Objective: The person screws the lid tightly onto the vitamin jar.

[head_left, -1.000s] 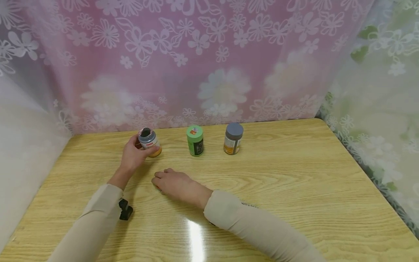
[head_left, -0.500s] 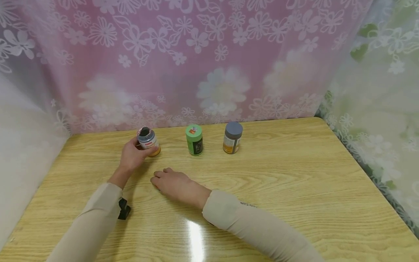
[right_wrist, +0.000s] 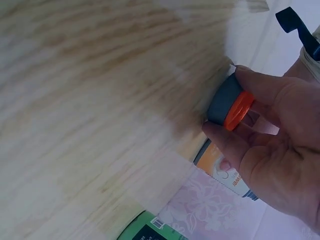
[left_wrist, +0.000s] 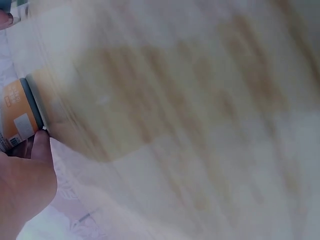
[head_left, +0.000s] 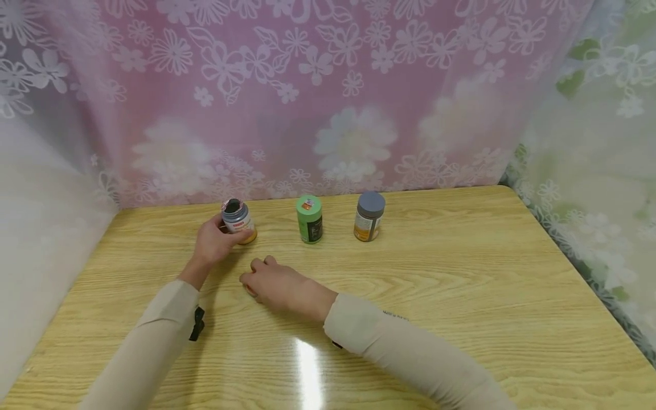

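An uncapped jar [head_left: 240, 223] with a grey neck and a white-and-orange label stands at the back left of the table. My left hand [head_left: 214, 242] grips it low, with the thumb across its front. The left wrist view shows the fingers at the jar's base [left_wrist: 20, 117]. In front of the jar, my right hand [head_left: 277, 286] pinches a dark grey jar lid [right_wrist: 223, 100] with an orange inner side [right_wrist: 240, 110]. The lid is on or just above the table, grey top down; which one I cannot tell.
A green jar [head_left: 310, 222] with a green lid stands right of the uncapped jar. Farther right is a capped grey-lidded jar [head_left: 369, 217]. The wooden table [head_left: 461, 273] meets a pink floral curtain [head_left: 353, 85] at the back.
My right hand shifts slightly and its fingers look more bent, with a bit of orange showing under them. The left hand keeps its grip on the jar. The head view moves slightly.
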Demonstrator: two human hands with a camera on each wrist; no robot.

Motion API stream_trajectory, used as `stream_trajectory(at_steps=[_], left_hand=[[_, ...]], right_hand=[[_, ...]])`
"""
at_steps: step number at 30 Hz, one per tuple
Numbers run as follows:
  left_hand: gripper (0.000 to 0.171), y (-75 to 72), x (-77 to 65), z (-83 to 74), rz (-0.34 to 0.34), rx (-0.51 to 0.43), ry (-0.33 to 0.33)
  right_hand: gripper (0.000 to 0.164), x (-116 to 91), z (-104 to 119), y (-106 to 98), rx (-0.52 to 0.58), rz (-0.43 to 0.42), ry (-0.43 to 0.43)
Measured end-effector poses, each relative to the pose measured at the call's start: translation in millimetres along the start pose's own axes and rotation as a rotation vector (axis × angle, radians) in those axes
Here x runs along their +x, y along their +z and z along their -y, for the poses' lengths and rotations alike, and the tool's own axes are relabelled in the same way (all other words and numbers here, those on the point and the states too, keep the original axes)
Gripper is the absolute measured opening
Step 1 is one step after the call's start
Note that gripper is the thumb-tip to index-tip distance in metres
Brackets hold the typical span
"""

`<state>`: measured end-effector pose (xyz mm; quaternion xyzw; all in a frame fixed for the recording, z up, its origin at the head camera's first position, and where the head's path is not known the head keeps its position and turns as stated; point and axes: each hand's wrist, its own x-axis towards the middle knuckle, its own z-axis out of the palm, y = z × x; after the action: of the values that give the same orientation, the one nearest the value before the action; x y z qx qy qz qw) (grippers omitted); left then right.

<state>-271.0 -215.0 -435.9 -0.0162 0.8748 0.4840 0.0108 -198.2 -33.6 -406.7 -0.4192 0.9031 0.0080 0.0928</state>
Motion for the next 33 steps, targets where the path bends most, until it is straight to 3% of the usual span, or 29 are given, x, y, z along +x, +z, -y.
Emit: stream_trajectory(at_steps=[6, 18, 25, 33], left_hand=[[0.067, 1.0, -0.7, 1.5, 0.003, -0.017, -0.011], [0.063, 1.6, 0.1, 1.3, -0.008, -0.007, -0.007], [0.060, -0.1, -0.7, -0.3, -0.004, 0.007, 0.013], [0.049, -1.3, 0.1, 0.0, -0.011, 0.083, -0.001]], right_hand=[[0.024, 5.3, -5.8, -5.8, 0.027, -0.012, -0.035], [0.032, 5.0, -25.2, -28.8, 0.277, 0.036, -0.016], [0.034, 4.0, -38.1, -44.4, 0.358, -0.054, -0.094], [0.046, 3.9, -48.5, -67.4, 0.552, -0.144, -0.076]])
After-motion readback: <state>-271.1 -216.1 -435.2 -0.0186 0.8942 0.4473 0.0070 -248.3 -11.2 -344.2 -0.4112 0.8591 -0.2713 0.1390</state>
